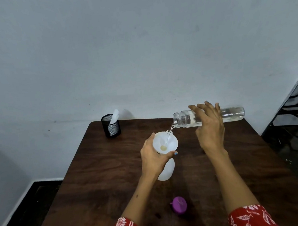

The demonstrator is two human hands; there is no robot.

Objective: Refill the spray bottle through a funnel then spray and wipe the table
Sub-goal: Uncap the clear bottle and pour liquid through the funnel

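Pouring: one clear bottle (233, 114), one funnel (172, 143)

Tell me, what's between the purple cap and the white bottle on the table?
Nothing but bare brown table lies between the purple cap and the white spray bottle, as the head view shows; the left hand's forearm passes beside that stretch.

White funnel (165, 144) and bottle (166, 170) on a dark brown wooden table (99, 171). Purple cap (179, 204), black mesh cup (110, 125). Red sleeves (251, 218) with white flowers.

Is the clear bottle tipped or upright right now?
Tipped, nearly level: the right hand holds the clear bottle sideways, and water runs from its mouth into the funnel.
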